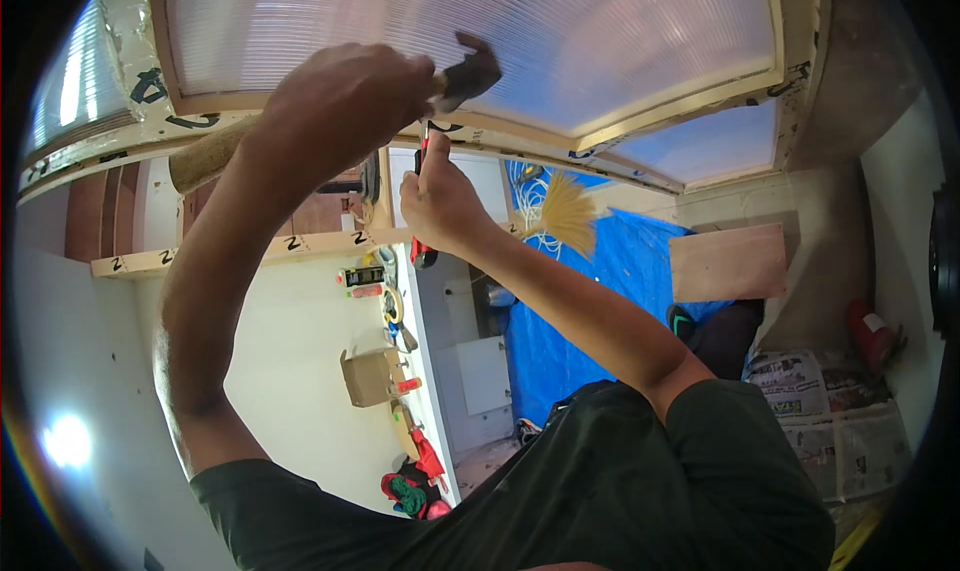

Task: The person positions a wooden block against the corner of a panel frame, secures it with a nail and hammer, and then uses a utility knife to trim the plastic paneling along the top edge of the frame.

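Raised high, my left hand [345,106] is closed around a hammer, its dark head [472,71] pointing right beneath the overhead panel. My right hand [445,206] sits just below and to the right, wrapped round a slim tool with a red and black handle [424,257]. The tool stands roughly upright, its upper end close to the wooden frame [540,131]; its tip and exact kind are hidden by the hands. The hammer head is near that upper end, but whether they touch I cannot tell. Above both hands spans a ribbed translucent panel [600,51] edged with wooden strips.
Below left, a narrow white ledge [430,371] bears an open cardboard box [368,378], tape and bottles. A straw broom [568,216] and white cable lie by a blue tarp [580,321]. At right are a brown board [728,263], a red cylinder [872,333] and printed bags [790,383].
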A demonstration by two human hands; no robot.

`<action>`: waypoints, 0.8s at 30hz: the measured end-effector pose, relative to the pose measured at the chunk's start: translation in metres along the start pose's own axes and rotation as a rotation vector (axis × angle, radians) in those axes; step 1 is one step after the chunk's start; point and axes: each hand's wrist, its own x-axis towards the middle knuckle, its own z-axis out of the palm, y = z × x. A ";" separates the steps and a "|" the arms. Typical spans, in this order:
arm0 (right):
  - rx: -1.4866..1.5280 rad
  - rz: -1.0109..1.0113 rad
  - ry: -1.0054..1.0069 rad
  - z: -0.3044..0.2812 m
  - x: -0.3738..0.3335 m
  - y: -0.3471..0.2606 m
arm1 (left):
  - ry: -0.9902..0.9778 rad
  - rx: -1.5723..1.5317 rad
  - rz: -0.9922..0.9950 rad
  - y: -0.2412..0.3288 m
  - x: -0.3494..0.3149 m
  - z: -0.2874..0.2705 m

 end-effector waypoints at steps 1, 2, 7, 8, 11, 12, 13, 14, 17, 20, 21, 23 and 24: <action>-0.007 0.017 -0.016 0.000 0.000 0.000 | 0.000 0.001 -0.001 -0.005 -0.002 0.004; -0.009 0.017 -0.012 0.000 0.001 0.000 | -0.008 0.047 0.017 -0.008 0.000 0.004; 0.014 -0.040 0.033 0.002 0.002 0.006 | -0.018 0.068 -0.011 0.004 0.002 -0.021; 0.013 -0.042 0.029 0.002 0.002 0.005 | 0.003 0.020 -0.047 0.008 0.003 -0.026; 0.012 -0.031 0.019 0.001 0.003 0.003 | -0.020 -0.013 -0.093 0.004 0.000 -0.010; 0.004 -0.024 0.009 0.003 0.003 0.003 | -0.067 -0.001 -0.098 0.001 -0.001 -0.001; -0.004 -0.017 -0.002 0.004 0.002 0.003 | -0.067 -0.001 -0.103 -0.004 -0.004 0.004; -0.007 -0.018 0.004 0.005 0.002 0.006 | -0.072 0.017 -0.049 -0.007 -0.002 0.003; 0.014 -0.074 0.043 0.003 0.003 0.008 | -0.037 0.008 -0.026 -0.006 0.000 -0.012; 0.000 -0.032 -0.020 -0.003 0.001 0.000 | 0.052 -0.074 -0.049 0.001 -0.004 -0.027; 0.009 -0.010 -0.012 -0.004 0.002 0.000 | 0.109 -0.120 -0.032 0.002 -0.004 -0.028; 0.018 0.010 -0.007 -0.003 0.002 0.000 | 0.056 -0.124 -0.059 0.003 -0.006 -0.015; 0.007 -0.015 -0.002 0.000 0.002 0.003 | 0.003 -0.129 -0.086 0.004 -0.007 -0.008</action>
